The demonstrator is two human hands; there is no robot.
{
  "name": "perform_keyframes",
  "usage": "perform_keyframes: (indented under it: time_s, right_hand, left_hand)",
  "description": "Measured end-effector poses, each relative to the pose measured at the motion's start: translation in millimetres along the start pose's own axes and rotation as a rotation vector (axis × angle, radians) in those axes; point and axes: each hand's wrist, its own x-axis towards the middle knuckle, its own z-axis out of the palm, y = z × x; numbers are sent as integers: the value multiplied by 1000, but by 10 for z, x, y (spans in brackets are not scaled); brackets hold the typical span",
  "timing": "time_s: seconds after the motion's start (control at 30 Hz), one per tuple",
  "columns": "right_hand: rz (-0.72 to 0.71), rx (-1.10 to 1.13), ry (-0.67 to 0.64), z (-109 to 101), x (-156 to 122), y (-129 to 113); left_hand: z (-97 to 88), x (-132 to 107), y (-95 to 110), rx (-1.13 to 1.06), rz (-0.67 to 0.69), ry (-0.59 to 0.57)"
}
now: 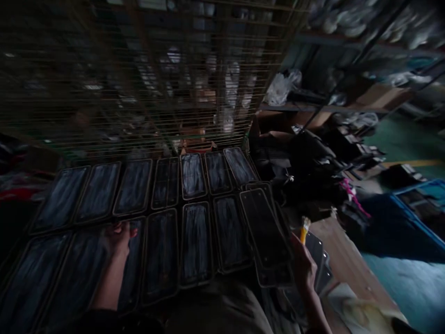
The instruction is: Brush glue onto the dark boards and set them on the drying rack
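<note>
Dark rectangular panels with rounded corners and pale rims lie in two rows before me, most with whitish streaks on them, like this panel [195,243]. My left hand [120,236] is over the near row at left, fingers bent and thumb apart. Motion blur hides whether it grips anything. On the right, my right hand [306,266] is closed around a brush [304,229] with a yellow handle, bristles up. Beside that hand, a darker panel [264,227] without streaks rests slantwise over others. More dark plates [318,253] with shiny spots show behind the hand.
A wire mesh wall [156,83] rises behind the panels. To the right stand a wooden board [354,260], a blue-rimmed bin [406,222], a heap of black items [306,157] and a shelf [323,107] holding plastic bags [280,88]. The scene is dim.
</note>
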Motion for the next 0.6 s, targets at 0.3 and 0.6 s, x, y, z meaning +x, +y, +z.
perform_keyframes:
  time_s: [0.3,0.6]
  right_hand:
    - [574,144,536,-1487,-869,1537]
    - [869,95,540,-1964,-1579,3191]
  left_hand:
    - [1476,-3310,-310,331,-78,-1159]
    - [1864,-4093,-588,725,136,-1012]
